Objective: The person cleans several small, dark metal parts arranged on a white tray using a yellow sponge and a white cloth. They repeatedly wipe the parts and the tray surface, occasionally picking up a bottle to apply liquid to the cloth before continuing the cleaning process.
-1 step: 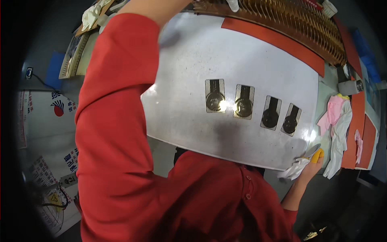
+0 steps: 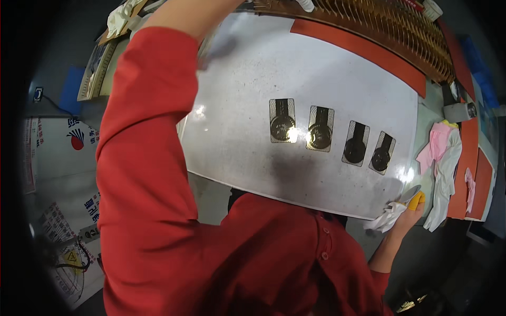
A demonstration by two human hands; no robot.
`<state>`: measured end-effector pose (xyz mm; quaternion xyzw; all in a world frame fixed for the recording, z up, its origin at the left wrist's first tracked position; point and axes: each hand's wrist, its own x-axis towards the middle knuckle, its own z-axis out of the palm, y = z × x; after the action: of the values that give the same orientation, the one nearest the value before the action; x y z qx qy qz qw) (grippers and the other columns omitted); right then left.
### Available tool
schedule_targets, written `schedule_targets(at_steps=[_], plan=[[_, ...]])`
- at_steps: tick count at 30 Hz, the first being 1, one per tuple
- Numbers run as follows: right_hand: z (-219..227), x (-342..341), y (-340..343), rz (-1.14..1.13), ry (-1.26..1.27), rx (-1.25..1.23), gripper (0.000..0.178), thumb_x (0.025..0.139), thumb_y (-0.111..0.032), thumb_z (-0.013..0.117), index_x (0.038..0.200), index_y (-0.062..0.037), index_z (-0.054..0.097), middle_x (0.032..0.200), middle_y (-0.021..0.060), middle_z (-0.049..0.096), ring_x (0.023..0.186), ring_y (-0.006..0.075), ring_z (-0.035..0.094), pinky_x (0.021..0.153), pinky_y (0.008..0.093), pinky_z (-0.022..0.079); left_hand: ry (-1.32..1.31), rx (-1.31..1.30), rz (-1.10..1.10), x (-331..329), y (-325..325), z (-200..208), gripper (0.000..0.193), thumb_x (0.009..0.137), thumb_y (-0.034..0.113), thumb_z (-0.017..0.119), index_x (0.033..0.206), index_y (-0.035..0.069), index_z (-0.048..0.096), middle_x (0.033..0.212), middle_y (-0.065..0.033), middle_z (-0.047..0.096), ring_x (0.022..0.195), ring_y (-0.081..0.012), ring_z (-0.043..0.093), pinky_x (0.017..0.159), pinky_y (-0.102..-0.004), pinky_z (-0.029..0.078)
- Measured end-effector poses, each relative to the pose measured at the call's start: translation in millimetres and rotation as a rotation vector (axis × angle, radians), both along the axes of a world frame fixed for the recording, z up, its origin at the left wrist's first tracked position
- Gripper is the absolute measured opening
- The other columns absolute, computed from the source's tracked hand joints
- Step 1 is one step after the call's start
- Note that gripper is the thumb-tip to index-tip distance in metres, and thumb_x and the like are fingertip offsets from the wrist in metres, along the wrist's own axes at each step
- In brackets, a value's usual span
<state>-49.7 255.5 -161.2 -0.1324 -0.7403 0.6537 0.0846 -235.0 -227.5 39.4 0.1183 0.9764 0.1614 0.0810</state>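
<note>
Evidently, a white board (image 2: 237, 110) fronts a slotted brown rack (image 2: 363, 23). Judged step: far-side reach, left hand out of view, grip indeterminable. Four dark patterned plates (image 2: 320, 136) lie in a row on the board; the next move calls for clearance above them. Right hand (image 2: 414, 210) grasps white cloth (image 2: 390, 217) by the near-right corner.

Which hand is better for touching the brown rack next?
Probably left: the left arm stretches up toward the rack, though its hand is mostly out of view. The right hand is farther off, beside the table, holding white cloth.
</note>
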Motion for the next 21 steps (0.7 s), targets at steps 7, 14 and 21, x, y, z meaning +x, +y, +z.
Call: schedule_targets(at_steps=[7,14,21], plan=[[7.2,0.2,-11.8,-0.005,0.046,-0.001,0.017,0.093,-0.017,0.047,0.096,-0.0021,0.054,0.08,-0.002,0.052,0.065,0.0042,0.046,0.055,0.0189,0.038,0.129,-0.045,0.039,178.6,38.1,-106.3,0.077,0.055,0.05,0.071,0.11,0.003,0.045,0.099,-0.0183,0.057,0.093,-0.0328,0.056,0.084,-0.0403,0.042],[7.9,-4.9,-12.7,0.055,0.083,0.063,0.016,0.092,-0.014,0.047,0.094,0.0002,0.054,0.081,-0.0007,0.052,0.074,0.0058,0.045,0.066,0.0208,0.038,0.309,0.001,0.19,209.6,62.1,-139.3,0.08,0.055,0.031,0.073,0.122,0.006,0.038,0.108,-0.0182,0.047,0.102,-0.0339,0.046,0.09,-0.0438,0.036],[15.2,-3.4,-18.5,0.041,0.143,0.207,0.015,0.09,-0.012,0.046,0.08,-0.0007,0.05,0.074,-0.0033,0.043,0.069,0.0058,0.037,0.06,0.0214,0.032,0.144,-0.126,0.103,210.2,58.1,-122.5,0.082,0.055,0.046,0.072,0.117,-0.001,0.045,0.106,-0.019,0.047,0.096,-0.0357,0.049,0.083,-0.044,0.042]])
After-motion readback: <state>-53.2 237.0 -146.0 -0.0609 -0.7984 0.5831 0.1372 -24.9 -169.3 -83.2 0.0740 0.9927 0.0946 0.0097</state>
